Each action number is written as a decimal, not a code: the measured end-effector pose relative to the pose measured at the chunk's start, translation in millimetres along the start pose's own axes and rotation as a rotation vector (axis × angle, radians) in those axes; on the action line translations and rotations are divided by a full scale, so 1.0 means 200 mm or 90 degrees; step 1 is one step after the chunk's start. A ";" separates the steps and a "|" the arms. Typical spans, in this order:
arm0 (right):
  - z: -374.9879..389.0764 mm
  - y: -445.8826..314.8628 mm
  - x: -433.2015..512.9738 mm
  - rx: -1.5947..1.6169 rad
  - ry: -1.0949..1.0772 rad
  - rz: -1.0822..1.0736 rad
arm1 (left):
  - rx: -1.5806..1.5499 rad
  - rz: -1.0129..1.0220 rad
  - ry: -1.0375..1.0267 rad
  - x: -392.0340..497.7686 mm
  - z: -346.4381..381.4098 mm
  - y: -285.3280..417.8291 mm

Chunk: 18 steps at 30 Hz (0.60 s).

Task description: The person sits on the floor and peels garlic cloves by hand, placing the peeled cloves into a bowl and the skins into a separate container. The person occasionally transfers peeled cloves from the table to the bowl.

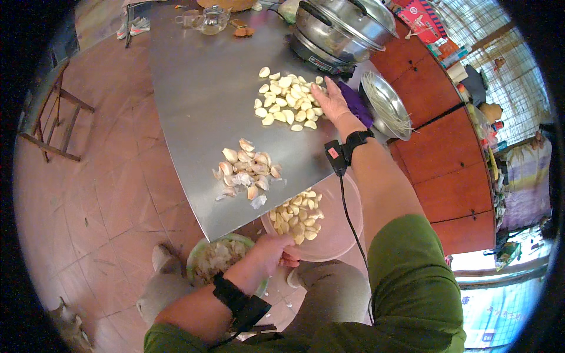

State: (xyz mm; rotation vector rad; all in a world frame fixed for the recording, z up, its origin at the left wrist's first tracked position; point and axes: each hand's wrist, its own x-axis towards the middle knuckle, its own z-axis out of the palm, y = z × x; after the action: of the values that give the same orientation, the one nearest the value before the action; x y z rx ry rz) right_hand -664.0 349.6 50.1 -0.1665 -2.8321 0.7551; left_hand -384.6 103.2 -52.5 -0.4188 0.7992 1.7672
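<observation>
My left hand [273, 253] grips the rim of a pinkish translucent plastic bowl [340, 220], held just below the table's near edge. Peeled garlic cloves [302, 220] are gathered along the bowl's left side. On the metal tabletop [203, 101], my right hand [331, 101] rests at the right side of a spread of more peeled garlic cloves [287, 99]. Its fingers are apart and touch the outer cloves. Nearer the table corner lies a smaller heap of unpeeled garlic cloves [249, 167] with loose papery skins.
An electric steamer pot [340, 31] stands at the far right beside a metal bowl of noodle-like strands [386, 106] and a purple cloth [357, 103]. A glass teapot [214, 22] sits farther back. Below the corner is a green-rimmed basin of skins [220, 260].
</observation>
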 end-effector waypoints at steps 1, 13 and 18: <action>0.01 -0.02 0.04 -0.032 -0.005 -0.007 | -0.007 0.004 0.000 0.00 -0.01 0.00; -0.02 -0.06 -0.21 0.042 -0.026 -0.106 | 0.007 0.018 0.025 -0.05 0.02 0.05; -0.04 -0.02 -0.40 0.059 0.005 -0.147 | -0.005 0.063 0.046 -0.05 0.06 0.06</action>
State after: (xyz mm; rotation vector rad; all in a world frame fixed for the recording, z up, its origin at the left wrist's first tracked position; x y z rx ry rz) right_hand -583.8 336.9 45.5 0.1684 -2.7368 0.8283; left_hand -390.9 103.1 -34.9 -0.4572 0.8775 1.8564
